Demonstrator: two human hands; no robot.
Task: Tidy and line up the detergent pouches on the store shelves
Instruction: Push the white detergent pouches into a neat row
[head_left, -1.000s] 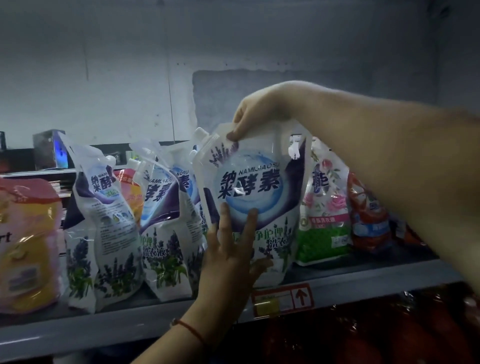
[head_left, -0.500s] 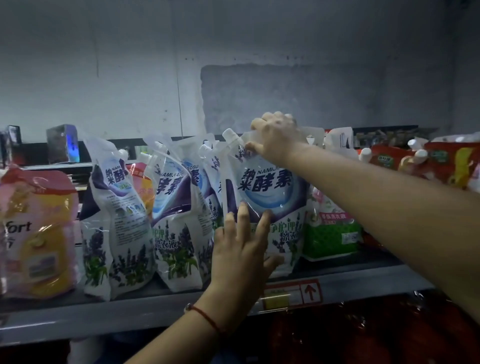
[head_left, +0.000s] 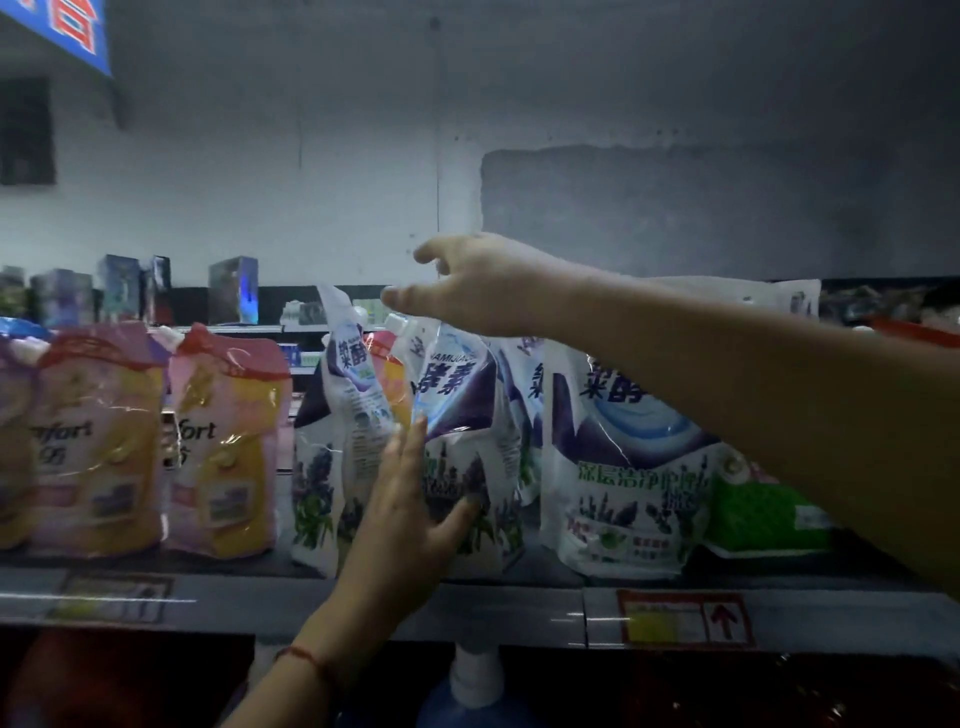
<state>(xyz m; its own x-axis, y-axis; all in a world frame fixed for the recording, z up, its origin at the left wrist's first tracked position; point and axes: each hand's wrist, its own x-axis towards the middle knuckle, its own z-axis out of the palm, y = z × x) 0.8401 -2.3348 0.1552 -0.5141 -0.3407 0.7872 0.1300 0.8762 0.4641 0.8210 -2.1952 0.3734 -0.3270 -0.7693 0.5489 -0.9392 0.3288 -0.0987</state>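
Grey metal shelf (head_left: 322, 597): carries every pouch in view; a price label (head_left: 685, 618) sits on its front lip at the right.
White and purple detergent pouches (head_left: 519, 415): a group of lavender-print pouches at the middle of the shelf, packed close and overlapping.
Front-facing pouch (head_left: 618, 467): stands at the right of the group, upright, label square to the aisle; judged to be in place.
Tilted pouch (head_left: 457, 415): just left of it, spout leaning left, face turned off square; judged not yet aligned.
Narrow pouch (head_left: 345, 395): leftmost of the group, turned partly sideways and leaning; an orange pouch (head_left: 387, 369) shows behind it.
Pink and yellow pouches (head_left: 156, 441): stand in a row at the left, apart from the lavender group.
Green pouch (head_left: 763, 514): right of the front-facing pouch, partly hidden by the right forearm.
Right hand (head_left: 478, 286): reaches across above the spouts, fingers spread and relaxed, clamped on nothing.
Left hand (head_left: 410, 499): fingers straight, laid flat against the lower face of the tilted pouch, thumb out to the right; it presses and does not grip.
Progress: one lavender pouch appears squared; at least two to its left remain to be straightened and drawn level with the shelf front.
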